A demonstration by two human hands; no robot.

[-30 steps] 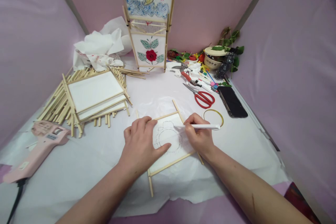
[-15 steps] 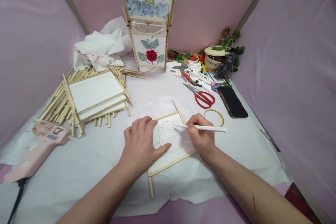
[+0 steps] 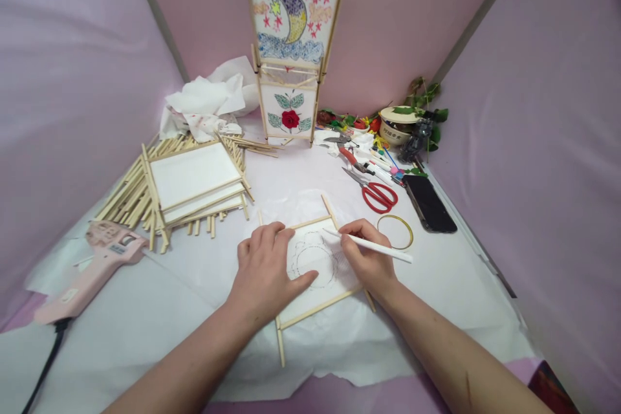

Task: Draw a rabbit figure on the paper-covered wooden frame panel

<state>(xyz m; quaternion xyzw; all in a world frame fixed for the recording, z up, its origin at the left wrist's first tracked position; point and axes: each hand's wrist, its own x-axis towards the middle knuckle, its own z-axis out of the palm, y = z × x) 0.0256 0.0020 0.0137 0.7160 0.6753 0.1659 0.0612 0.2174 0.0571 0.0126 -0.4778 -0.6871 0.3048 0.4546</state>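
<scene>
My right hand (image 3: 369, 255) is closed round a white pen (image 3: 383, 248), its tip at the upper part of a drawing. The drawing (image 3: 315, 265), a dark dashed ring with wavy, petal-like lines around it, is on white paper stretched in a frame of thin wooden sticks (image 3: 320, 309). Spread over the left side of that frame, my left hand (image 3: 269, 265) lies flat with the thumb across the paper. A yellow ring (image 3: 411, 233) lies just right of my right hand.
Left are a pink glue gun (image 3: 97, 275), wooden sticks (image 3: 123, 197) and stacked framed panels (image 3: 194, 174). A decorated lantern-like stand (image 3: 290, 100) rises at the back. Red-handled scissors (image 3: 380, 198), a phone (image 3: 430, 203) and a bowl (image 3: 395, 132) are on the right.
The pen has tilted, its back end dropping lower, and its tip has shifted slightly. My left hand stays on the frame. The camera view has tipped upward, showing more of the stand.
</scene>
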